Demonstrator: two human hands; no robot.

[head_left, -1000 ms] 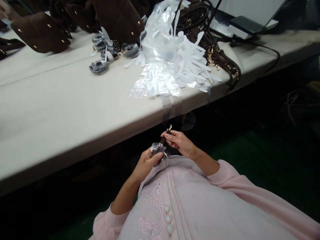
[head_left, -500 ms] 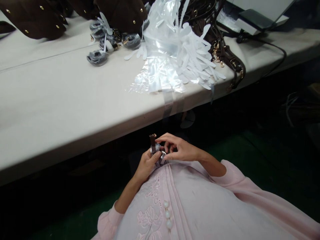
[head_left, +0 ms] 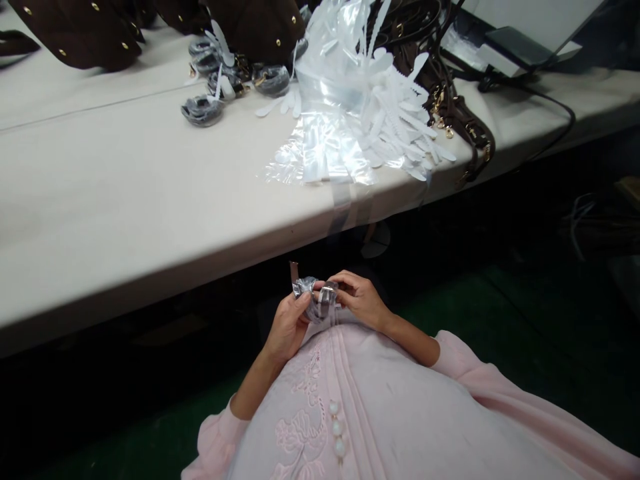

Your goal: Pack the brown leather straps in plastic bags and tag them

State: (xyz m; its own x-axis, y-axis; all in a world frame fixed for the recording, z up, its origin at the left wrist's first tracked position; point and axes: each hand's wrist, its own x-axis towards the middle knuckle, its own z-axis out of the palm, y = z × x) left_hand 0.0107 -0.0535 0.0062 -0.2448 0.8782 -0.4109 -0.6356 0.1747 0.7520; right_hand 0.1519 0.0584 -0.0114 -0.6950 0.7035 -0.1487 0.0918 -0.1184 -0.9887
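Close to my body, below the table edge, a dark brown strap (head_left: 327, 299) coiled in clear plastic wrap is between my two hands. My left hand (head_left: 287, 325) grips the coil from the left, thumb on top, and a brown strap end sticks up above it. My right hand (head_left: 364, 301) pinches the wrapped strap on its right side, fingers bent around it. Several similar wrapped strap coils (head_left: 202, 111) lie on the table, some with white tags.
The pale table (head_left: 125, 187) runs across in front. On it lie clear plastic bags (head_left: 327, 143), a heap of white serrated strips (head_left: 403, 120), brown straps with gold hardware (head_left: 470, 130), brown bags with gold eyelets (head_left: 75, 33), and a dark device (head_left: 520, 47) with a cable.
My right hand has closed from loosely bent fingers onto the plastic-wrapped strap. The coil is now turned and more of it shows between the hands. The view has shifted slightly.
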